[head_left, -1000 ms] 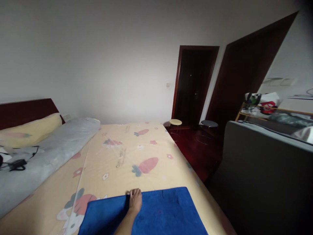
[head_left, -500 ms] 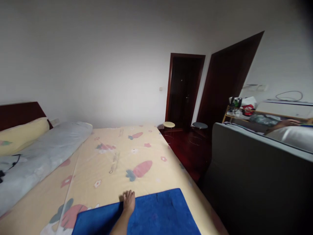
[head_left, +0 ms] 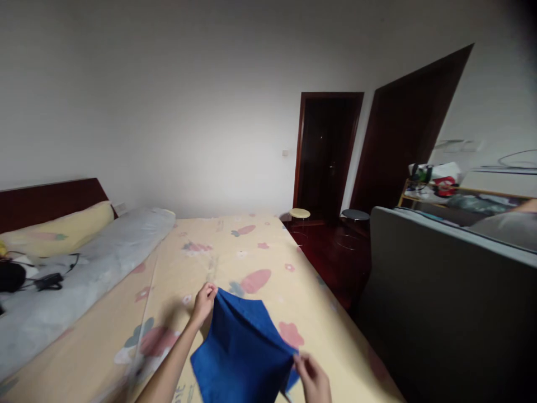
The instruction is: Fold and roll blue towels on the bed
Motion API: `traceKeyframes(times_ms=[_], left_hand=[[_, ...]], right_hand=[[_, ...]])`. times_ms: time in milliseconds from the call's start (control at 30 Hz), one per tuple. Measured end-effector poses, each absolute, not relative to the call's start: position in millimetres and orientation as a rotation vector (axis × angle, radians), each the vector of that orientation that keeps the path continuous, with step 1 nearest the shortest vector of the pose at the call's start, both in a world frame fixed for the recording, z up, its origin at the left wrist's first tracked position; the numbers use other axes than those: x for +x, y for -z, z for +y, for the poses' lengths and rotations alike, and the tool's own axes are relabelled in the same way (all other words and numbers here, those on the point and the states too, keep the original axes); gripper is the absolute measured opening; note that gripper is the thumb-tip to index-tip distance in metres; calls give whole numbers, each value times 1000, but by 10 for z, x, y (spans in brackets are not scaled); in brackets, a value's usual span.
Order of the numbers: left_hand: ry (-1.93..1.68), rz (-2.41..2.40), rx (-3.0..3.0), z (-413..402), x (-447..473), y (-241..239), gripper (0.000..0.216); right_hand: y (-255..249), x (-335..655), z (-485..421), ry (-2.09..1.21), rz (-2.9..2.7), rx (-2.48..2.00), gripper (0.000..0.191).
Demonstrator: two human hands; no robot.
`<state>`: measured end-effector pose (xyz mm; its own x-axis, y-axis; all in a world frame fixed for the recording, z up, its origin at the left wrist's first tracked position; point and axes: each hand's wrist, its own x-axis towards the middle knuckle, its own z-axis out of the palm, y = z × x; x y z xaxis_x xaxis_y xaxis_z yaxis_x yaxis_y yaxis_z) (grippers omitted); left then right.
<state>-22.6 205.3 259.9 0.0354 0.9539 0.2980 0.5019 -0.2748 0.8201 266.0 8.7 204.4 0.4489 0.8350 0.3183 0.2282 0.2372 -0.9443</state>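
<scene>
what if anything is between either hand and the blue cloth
Nothing visible: the grip of the left hand pinches the blue cloth at its upper left, the grip of the right hand at its right side, both touching it directly.

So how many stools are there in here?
2: a yellow-topped stool near the far right corner of the bed, and a dark-topped stool to its right. Others could be hidden behind the dark panel.

A creased blue cloth [head_left: 247,352] hangs over the bed [head_left: 268,249].
</scene>
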Motion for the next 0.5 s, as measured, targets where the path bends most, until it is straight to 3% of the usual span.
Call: traceKeyframes(times_ms=[133, 333, 500], left_hand=[[-1395, 1335, 1596, 1743, -588, -3125, 45], [-1451, 1222, 1418, 1316, -896, -3735, 51], [-1437, 1196, 1366, 1134, -1042, -4026, 48]], right_hand=[[-2656, 2713, 393, -620, -970, -1191, 47], [-3456, 2792, 914, -692, -1030, -1084, 64], [-3791, 2850, 1167, -775, -1200, -1067, 55]])
